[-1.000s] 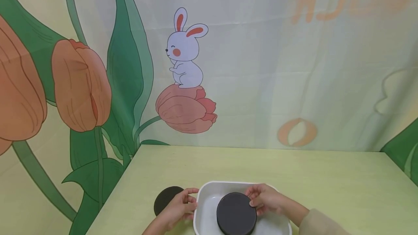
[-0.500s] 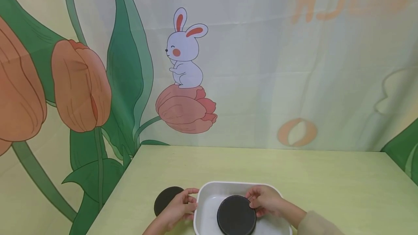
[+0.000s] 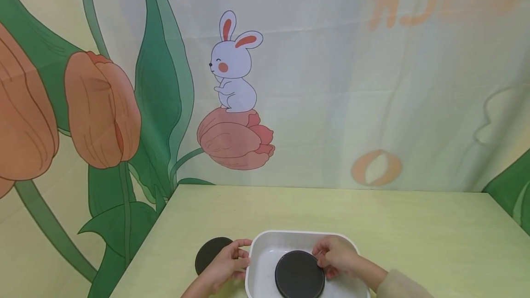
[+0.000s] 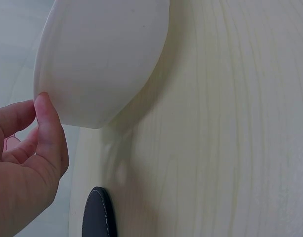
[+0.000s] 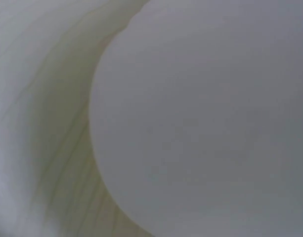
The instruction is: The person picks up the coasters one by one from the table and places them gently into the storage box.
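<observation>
A white basin [image 3: 264, 248] stands at the front of the table in the head view. Inside it is a round black coaster [image 3: 300, 274], face up. My right hand [image 3: 336, 256] reaches over the basin and pinches the coaster's upper right edge between thumb and fingers. Against the basin's left rim rest the thumb and relaxed fingertips of my left hand [image 3: 225, 261]; the left wrist view has the thumb on the outer wall [image 4: 97, 59]. In the right wrist view the basin's pale outside [image 5: 200, 118] fills most of the picture, and the right hand is out of frame.
A second black coaster [image 3: 209, 253] lies on the table left of the basin, partly hidden by my left hand; its stitched edge [image 4: 99, 212] shows in the left wrist view. Behind the pale wooden table [image 3: 414, 229] hangs a curtain [image 3: 314, 82] printed with tulips and a rabbit.
The coaster in the basin has shifted slightly toward the front and shows less of its side. My right hand has dropped a little with it. My left hand has stayed put.
</observation>
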{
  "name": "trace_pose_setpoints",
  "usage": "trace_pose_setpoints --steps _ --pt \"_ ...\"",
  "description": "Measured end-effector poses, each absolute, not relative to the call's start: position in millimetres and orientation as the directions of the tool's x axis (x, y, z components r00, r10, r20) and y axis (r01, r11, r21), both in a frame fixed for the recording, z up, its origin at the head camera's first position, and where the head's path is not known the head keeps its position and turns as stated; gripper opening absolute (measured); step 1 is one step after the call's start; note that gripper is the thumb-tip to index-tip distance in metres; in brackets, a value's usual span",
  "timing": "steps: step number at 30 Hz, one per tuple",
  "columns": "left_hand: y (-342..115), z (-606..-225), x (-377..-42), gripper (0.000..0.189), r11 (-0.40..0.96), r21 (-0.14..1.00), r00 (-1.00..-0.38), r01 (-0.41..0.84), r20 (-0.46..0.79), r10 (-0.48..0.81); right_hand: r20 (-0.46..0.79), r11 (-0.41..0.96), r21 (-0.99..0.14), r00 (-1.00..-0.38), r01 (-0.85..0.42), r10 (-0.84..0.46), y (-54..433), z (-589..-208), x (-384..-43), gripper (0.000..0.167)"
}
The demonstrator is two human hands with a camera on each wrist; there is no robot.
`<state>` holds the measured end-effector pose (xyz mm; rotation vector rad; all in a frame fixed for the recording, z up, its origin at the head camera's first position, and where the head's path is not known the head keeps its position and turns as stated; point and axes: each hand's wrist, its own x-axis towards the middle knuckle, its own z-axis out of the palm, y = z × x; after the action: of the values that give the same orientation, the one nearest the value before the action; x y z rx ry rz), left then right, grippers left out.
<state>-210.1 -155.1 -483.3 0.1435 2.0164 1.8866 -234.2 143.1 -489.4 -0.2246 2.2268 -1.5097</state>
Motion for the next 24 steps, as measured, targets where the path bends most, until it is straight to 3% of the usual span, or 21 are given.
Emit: trace_pose_setpoints --steps 10,17,24 --pt "-155.5 -485.1 -210.8 0.047 0.108 0.978 -0.925 -0.180 -0.206 0.320 -0.270 0.393 -0.913 -0.887 0.113 -0.374 142.6 -485.1 -231.1 0.024" --pt "-154.9 -484.8 -211.1 0.047 0.118 0.976 -0.924 -0.183 -0.212 0.317 -0.277 0.367 -0.923 -0.868 0.120 -0.412 150.5 -462.8 -229.9 0.035" --pt "-154.2 -483.7 -210.8 0.047 0.126 0.975 -0.927 -0.182 -0.213 0.309 -0.242 0.353 -0.933 -0.858 0.077 -0.453 168.2 -441.4 -233.0 0.036"
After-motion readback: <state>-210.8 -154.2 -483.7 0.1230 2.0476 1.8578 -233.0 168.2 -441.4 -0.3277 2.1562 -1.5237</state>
